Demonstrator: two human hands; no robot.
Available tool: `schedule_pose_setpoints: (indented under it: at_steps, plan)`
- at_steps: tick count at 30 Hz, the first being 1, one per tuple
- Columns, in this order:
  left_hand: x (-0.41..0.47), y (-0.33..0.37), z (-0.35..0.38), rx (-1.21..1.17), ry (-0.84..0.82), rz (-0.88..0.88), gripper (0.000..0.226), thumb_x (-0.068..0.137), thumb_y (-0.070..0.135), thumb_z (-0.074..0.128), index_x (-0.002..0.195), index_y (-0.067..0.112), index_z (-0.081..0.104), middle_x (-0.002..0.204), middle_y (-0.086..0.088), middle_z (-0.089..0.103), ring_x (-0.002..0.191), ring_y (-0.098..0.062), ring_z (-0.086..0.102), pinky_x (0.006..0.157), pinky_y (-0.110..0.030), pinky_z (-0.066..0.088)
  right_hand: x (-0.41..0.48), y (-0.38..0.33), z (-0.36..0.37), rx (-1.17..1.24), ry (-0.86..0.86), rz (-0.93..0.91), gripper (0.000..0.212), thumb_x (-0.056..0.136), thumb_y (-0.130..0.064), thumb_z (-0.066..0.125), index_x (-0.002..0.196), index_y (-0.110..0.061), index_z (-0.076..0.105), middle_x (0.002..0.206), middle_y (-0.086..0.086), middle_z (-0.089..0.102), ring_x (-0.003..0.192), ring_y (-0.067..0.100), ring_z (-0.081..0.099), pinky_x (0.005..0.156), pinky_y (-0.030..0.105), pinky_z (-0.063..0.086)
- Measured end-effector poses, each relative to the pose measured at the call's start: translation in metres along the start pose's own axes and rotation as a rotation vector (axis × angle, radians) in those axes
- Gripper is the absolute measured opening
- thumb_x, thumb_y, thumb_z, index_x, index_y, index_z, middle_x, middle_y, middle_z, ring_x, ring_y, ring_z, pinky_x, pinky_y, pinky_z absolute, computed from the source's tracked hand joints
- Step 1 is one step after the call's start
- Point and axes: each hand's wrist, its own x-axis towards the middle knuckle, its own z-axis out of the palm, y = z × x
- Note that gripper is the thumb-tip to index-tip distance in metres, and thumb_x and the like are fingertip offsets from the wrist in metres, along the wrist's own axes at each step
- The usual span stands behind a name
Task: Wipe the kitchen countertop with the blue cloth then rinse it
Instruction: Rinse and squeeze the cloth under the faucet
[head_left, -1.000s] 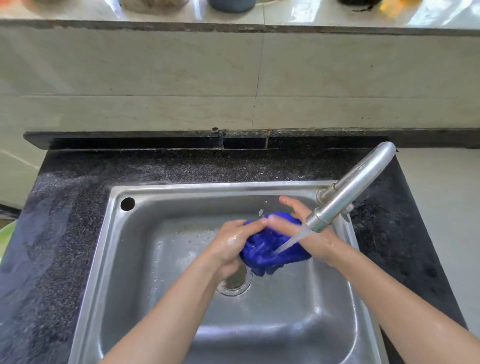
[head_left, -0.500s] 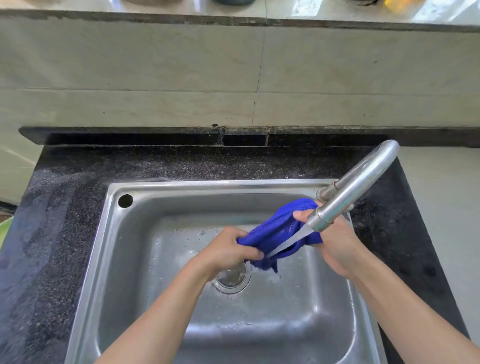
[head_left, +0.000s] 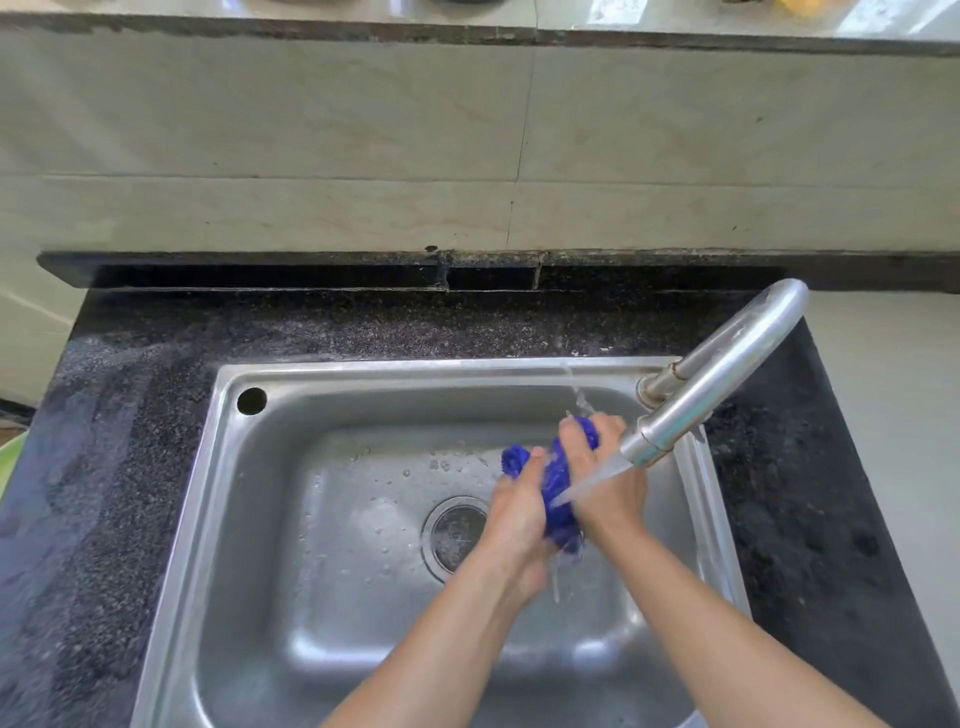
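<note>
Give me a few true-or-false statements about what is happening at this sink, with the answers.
1. The left hand and the right hand both grip the blue cloth above the sink. True.
2. Water runs from the faucet onto the cloth. True.
3. The cloth lies spread flat on the countertop. False: it is bunched up between the two hands, over the basin.
4. The sink is full of water. False: the basin holds only droplets and splashes, and the drain shows plainly beside the left hand.
</note>
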Motion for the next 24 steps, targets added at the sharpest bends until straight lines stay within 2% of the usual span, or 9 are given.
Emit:
schedule_pose_setpoints:
  at_steps: [1, 4, 6, 9, 13, 15, 19, 22, 24]
  plan:
    - [0.003, 0.005, -0.002, -0.029, 0.016, -0.003, 0.033, 0.100, 0.039, 0.047, 0.095, 0.011, 0.064, 0.065, -0.005, 0.068, 0.049, -0.021, 0.060, 0.045, -0.022, 0.045, -0.005, 0.001, 0.003, 0.009, -0.025, -0.046, 0.027, 0.088, -0.045, 0.051, 0.071, -0.024, 0.046, 0.068, -0.010, 0.048, 0.077, 0.023, 0.054, 0.066, 0.030, 0.032]
    - [0.010, 0.025, -0.016, -0.189, 0.034, -0.103, 0.056, 0.094, 0.060, 0.042, 0.067, 0.013, 0.055, 0.049, -0.004, 0.059, 0.039, -0.017, 0.057, 0.039, -0.016, 0.044, -0.061, 0.006, 0.015, -0.014, -0.226, -0.332, 0.032, 0.080, -0.051, 0.039, 0.062, -0.025, 0.042, 0.070, -0.006, 0.049, 0.071, 0.018, 0.052, 0.065, 0.037, 0.039]
    - [0.009, 0.021, -0.015, -0.146, 0.066, -0.068, 0.054, 0.096, 0.056, 0.041, 0.071, 0.011, 0.055, 0.050, -0.006, 0.060, 0.041, -0.017, 0.058, 0.041, -0.018, 0.046, -0.053, 0.010, 0.017, -0.065, -0.189, -0.302, 0.041, 0.077, -0.056, 0.032, 0.063, -0.020, 0.046, 0.070, -0.003, 0.055, 0.069, 0.021, 0.053, 0.061, 0.037, 0.040]
    - [0.004, 0.003, -0.006, 0.003, 0.107, -0.039, 0.040, 0.100, 0.044, 0.042, 0.093, 0.011, 0.063, 0.078, -0.012, 0.072, 0.062, -0.025, 0.065, 0.052, -0.028, 0.052, -0.001, 0.008, 0.022, -0.070, -0.019, -0.064, 0.044, 0.075, -0.056, 0.032, 0.064, -0.015, 0.045, 0.066, 0.003, 0.055, 0.072, 0.032, 0.055, 0.061, 0.038, 0.040]
    - [0.008, 0.019, -0.025, -0.141, 0.185, 0.088, 0.037, 0.100, 0.037, 0.047, 0.071, 0.014, 0.051, 0.050, -0.001, 0.056, 0.041, -0.015, 0.054, 0.043, -0.018, 0.044, -0.047, -0.006, 0.025, -0.045, -0.150, -0.284, 0.039, 0.077, -0.054, 0.031, 0.060, -0.021, 0.040, 0.064, 0.000, 0.055, 0.067, 0.023, 0.053, 0.061, 0.037, 0.040]
    - [0.002, 0.021, -0.027, -0.188, 0.149, 0.069, 0.038, 0.100, 0.036, 0.048, 0.071, 0.013, 0.051, 0.047, -0.003, 0.054, 0.038, -0.015, 0.054, 0.040, -0.018, 0.044, -0.050, -0.009, 0.023, -0.063, -0.177, -0.344, 0.042, 0.077, -0.054, 0.032, 0.059, -0.016, 0.040, 0.061, 0.000, 0.053, 0.063, 0.022, 0.050, 0.057, 0.035, 0.035]
    - [-0.003, 0.013, -0.026, 0.043, 0.047, -0.001, 0.025, 0.093, 0.031, 0.058, 0.081, 0.011, 0.064, 0.070, -0.014, 0.068, 0.054, -0.027, 0.065, 0.051, -0.034, 0.054, 0.012, -0.020, 0.013, -0.331, -0.325, -0.222, 0.050, 0.093, -0.043, 0.047, 0.052, -0.017, 0.036, 0.053, -0.001, 0.039, 0.062, 0.023, 0.042, 0.055, 0.028, 0.025]
    - [0.006, 0.034, -0.047, 0.488, 0.051, 0.223, 0.032, 0.083, 0.037, 0.068, 0.069, 0.008, 0.064, 0.075, -0.007, 0.066, 0.066, -0.022, 0.061, 0.063, -0.025, 0.049, 0.031, -0.024, 0.001, -0.382, -0.487, -0.189, 0.059, 0.090, -0.059, 0.046, 0.052, -0.016, 0.033, 0.054, 0.001, 0.039, 0.052, 0.020, 0.038, 0.044, 0.022, 0.025]
    - [0.003, 0.049, -0.056, 0.697, -0.002, 0.397, 0.036, 0.080, 0.033, 0.074, 0.062, 0.004, 0.062, 0.079, 0.003, 0.066, 0.072, -0.013, 0.062, 0.065, -0.025, 0.047, 0.036, -0.032, -0.012, -0.358, -0.649, -0.095, 0.071, 0.089, -0.068, 0.033, 0.058, -0.006, 0.047, 0.063, 0.011, 0.053, 0.058, 0.025, 0.049, 0.054, 0.016, 0.036]
